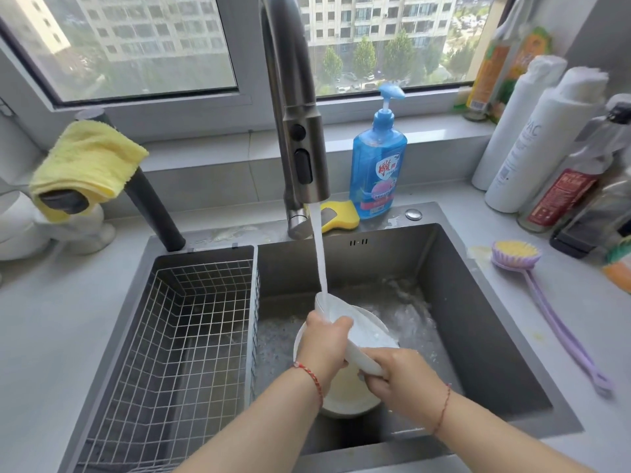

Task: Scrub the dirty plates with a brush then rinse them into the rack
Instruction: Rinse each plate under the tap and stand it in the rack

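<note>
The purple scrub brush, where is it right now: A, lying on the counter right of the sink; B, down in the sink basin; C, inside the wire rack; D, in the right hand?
A: the purple scrub brush lies on the counter, while both hands grip a plate.

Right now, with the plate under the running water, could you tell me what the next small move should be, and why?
Probably carry the held plate left into the wire rack. Both the left hand and right hand grip it under the tap stream, it looks clean, and the brush lies aside on the counter.
</note>
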Action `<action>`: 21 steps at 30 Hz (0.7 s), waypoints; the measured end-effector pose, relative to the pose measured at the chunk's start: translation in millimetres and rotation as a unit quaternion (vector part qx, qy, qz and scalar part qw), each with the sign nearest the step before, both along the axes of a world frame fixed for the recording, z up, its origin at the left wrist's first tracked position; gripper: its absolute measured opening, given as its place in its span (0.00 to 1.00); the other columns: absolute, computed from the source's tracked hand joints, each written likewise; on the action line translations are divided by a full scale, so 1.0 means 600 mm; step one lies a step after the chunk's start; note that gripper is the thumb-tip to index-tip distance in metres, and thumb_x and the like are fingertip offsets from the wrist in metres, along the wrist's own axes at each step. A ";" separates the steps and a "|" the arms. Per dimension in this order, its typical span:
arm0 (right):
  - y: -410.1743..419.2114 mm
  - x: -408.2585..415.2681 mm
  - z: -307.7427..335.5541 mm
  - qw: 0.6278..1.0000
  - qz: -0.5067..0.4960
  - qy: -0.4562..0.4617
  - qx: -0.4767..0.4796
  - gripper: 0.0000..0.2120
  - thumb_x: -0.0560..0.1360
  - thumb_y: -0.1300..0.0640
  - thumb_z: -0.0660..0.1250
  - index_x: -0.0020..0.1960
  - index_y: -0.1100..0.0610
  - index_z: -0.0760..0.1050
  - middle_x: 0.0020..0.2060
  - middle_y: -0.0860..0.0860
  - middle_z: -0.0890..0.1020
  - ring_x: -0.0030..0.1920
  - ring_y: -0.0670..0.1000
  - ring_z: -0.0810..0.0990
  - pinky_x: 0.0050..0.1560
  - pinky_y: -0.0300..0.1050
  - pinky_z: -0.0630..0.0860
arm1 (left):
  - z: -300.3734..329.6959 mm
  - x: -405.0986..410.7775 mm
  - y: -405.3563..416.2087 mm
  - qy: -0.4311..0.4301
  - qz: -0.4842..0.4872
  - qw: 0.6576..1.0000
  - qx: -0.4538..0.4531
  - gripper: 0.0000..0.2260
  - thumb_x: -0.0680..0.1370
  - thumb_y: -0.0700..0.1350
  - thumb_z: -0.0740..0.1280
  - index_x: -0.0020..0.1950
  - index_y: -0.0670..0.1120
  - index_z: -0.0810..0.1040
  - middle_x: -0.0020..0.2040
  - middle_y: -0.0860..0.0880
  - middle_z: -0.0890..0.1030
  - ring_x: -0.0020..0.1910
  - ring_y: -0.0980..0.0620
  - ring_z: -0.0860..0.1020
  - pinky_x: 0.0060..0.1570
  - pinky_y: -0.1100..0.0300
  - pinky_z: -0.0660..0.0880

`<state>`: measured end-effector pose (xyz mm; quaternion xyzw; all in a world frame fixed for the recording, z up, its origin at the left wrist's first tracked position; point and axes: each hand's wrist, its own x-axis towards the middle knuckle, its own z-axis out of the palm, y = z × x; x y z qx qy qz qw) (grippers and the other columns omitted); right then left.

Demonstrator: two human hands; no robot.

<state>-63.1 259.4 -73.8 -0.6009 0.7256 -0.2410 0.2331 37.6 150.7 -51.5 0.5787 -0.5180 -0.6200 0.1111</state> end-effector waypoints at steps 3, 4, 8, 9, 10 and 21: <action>-0.010 0.007 0.013 0.998 -0.024 -0.023 0.049 0.09 0.69 0.50 0.62 0.32 0.52 0.73 0.26 0.44 0.72 0.31 0.46 0.69 0.33 0.35 0.64 | 0.003 -0.009 -0.006 -0.051 -0.008 0.998 -0.033 0.18 0.77 0.46 0.65 0.64 0.44 0.65 0.52 0.49 0.74 0.52 0.46 0.75 0.56 0.53 0.75; -0.011 0.011 0.016 0.997 -0.030 -0.043 0.058 0.11 0.70 0.52 0.64 0.29 0.49 0.71 0.24 0.42 0.73 0.30 0.44 0.70 0.31 0.34 0.62 | 0.006 -0.011 -0.014 -0.048 -0.002 0.999 -0.026 0.17 0.77 0.46 0.65 0.63 0.44 0.66 0.54 0.47 0.74 0.53 0.45 0.75 0.55 0.53 0.74; -0.006 0.025 0.030 0.990 -0.051 -0.117 0.061 0.19 0.71 0.55 0.69 0.26 0.47 0.66 0.22 0.41 0.70 0.27 0.45 0.67 0.29 0.35 0.60 | 0.021 -0.011 -0.046 0.002 0.044 0.999 0.005 0.22 0.65 0.52 0.64 0.52 0.40 0.77 0.46 0.43 0.76 0.42 0.44 0.73 0.45 0.54 0.69; -0.005 0.028 0.033 0.987 -0.055 -0.136 0.058 0.18 0.71 0.55 0.70 0.26 0.48 0.66 0.22 0.42 0.69 0.27 0.45 0.66 0.29 0.36 0.59 | 0.021 -0.009 -0.055 0.017 0.067 0.997 0.025 0.17 0.65 0.52 0.64 0.46 0.41 0.78 0.42 0.43 0.75 0.40 0.44 0.72 0.44 0.54 0.69; -0.005 0.031 0.036 0.984 -0.060 -0.157 0.055 0.17 0.70 0.54 0.70 0.27 0.49 0.66 0.22 0.43 0.68 0.26 0.45 0.65 0.29 0.35 0.58 | 0.022 -0.005 -0.063 0.041 0.092 0.993 0.058 0.12 0.68 0.52 0.65 0.42 0.43 0.77 0.40 0.43 0.75 0.37 0.44 0.71 0.43 0.54 0.69; -0.005 0.027 0.063 0.863 -0.154 -0.481 -0.024 0.10 0.61 0.59 0.73 0.41 0.61 0.81 0.33 0.56 0.83 0.34 0.55 0.81 0.34 0.47 0.77 | -0.026 0.011 -0.077 0.137 0.120 0.959 0.218 0.34 0.78 0.71 0.51 0.52 0.44 0.83 0.48 0.40 0.85 0.51 0.41 0.81 0.59 0.47 0.76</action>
